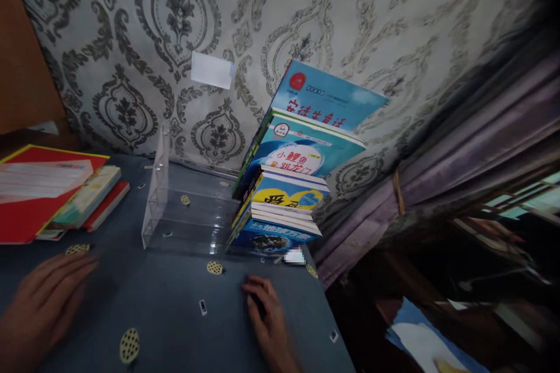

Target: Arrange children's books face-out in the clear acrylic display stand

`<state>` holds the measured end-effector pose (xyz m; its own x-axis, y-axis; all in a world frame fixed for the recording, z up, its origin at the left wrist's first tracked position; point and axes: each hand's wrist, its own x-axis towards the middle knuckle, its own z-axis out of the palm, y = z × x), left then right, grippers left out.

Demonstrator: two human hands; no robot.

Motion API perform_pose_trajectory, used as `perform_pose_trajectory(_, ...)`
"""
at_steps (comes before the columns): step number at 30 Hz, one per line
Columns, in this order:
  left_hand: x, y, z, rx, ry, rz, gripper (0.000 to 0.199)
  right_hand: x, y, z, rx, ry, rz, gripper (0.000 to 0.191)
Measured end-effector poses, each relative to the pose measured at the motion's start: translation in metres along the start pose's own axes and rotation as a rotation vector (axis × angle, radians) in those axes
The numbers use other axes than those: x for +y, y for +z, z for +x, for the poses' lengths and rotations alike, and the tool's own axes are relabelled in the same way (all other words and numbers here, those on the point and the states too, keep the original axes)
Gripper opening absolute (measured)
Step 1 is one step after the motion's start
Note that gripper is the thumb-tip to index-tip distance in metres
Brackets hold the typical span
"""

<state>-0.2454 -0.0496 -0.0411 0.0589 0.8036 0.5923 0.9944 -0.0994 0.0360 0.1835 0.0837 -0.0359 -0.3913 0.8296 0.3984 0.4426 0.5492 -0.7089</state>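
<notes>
My left hand (50,303) is over the blue tablecloth at the lower left, empty, its fingers stretched out below a stack of books. My right hand (268,316) rests near the front of the cloth with fingers slightly curled and apart, holding nothing. Beyond it, a clear plastic rack (156,195) stands against the wall. Its right part holds a row of upright books, among them a light blue book (332,96), a teal book (324,143) and a dark blue book (280,236) in front.
A red folder with yellow edges (26,224) lies on books (90,198) at the left. A brown box (26,64) stands behind them. The tablecloth (175,291) ends at the right, beside a purple curtain (371,210). Patterned wallpaper covers the wall.
</notes>
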Motion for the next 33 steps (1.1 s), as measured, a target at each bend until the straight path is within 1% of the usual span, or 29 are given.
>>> perform_pose_trajectory(2, 0.005, -0.007, 0.007, 0.174, -0.068, -0.092, 0.092, 0.000, 0.000, 0.000, -0.008, -0.011, 0.001, 0.026)
perform_pose_trajectory(3, 0.008, -0.011, 0.011, 0.224, -0.070, -0.117, 0.086, -0.002, -0.001, 0.001, -0.018, -0.013, -0.001, 0.026)
perform_pose_trajectory(7, 0.016, -0.023, 0.026, 0.234, 0.003, -0.107, 0.078, -0.013, -0.002, 0.004, -0.067, -0.009, -0.038, 0.027)
perform_pose_trajectory(8, 0.018, -0.025, 0.029, 0.242, 0.017, -0.104, 0.073, -0.016, -0.002, 0.006, -0.082, -0.014, -0.048, 0.026)
perform_pose_trajectory(9, 0.020, -0.026, 0.031, 0.262, 0.026, -0.100, 0.065, -0.018, -0.002, 0.008, -0.087, -0.014, -0.059, 0.027)
perform_pose_trajectory(12, 0.023, -0.032, 0.036, 0.258, 0.018, -0.078, 0.037, -0.019, 0.000, 0.012, -0.064, -0.023, -0.095, 0.027)
perform_pose_trajectory(14, 0.020, -0.039, 0.038, 0.239, -0.026, -0.061, 0.030, -0.016, 0.002, 0.014, -0.067, -0.026, -0.107, 0.028)
perform_pose_trajectory(17, 0.006, -0.050, 0.037, 0.231, -0.149, 0.003, 0.032, -0.013, 0.006, 0.015, -0.063, -0.042, -0.108, 0.028)
perform_pose_trajectory(20, -0.012, -0.060, 0.032, 0.249, -0.283, 0.079, 0.045, -0.012, 0.006, 0.015, -0.056, -0.061, -0.109, 0.028)
perform_pose_trajectory(22, -0.023, -0.061, 0.028, 0.259, -0.342, 0.114, 0.054, -0.012, 0.005, 0.016, -0.053, -0.066, -0.115, 0.028)
perform_pose_trajectory(24, -0.032, -0.060, 0.026, 0.253, -0.376, 0.138, 0.058, -0.012, 0.004, 0.017, -0.045, -0.061, -0.116, 0.028)
perform_pose_trajectory(27, -0.042, -0.055, 0.025, 0.215, -0.405, 0.156, 0.059, -0.011, 0.003, 0.019, -0.042, -0.046, -0.094, 0.026)
perform_pose_trajectory(30, -0.048, -0.053, 0.026, 0.167, -0.408, 0.164, 0.055, -0.011, 0.003, 0.020, -0.053, -0.030, -0.071, 0.027)
perform_pose_trajectory(33, -0.051, -0.054, 0.027, 0.151, -0.415, 0.152, 0.050, -0.011, 0.002, 0.019, -0.060, -0.021, -0.054, 0.027)
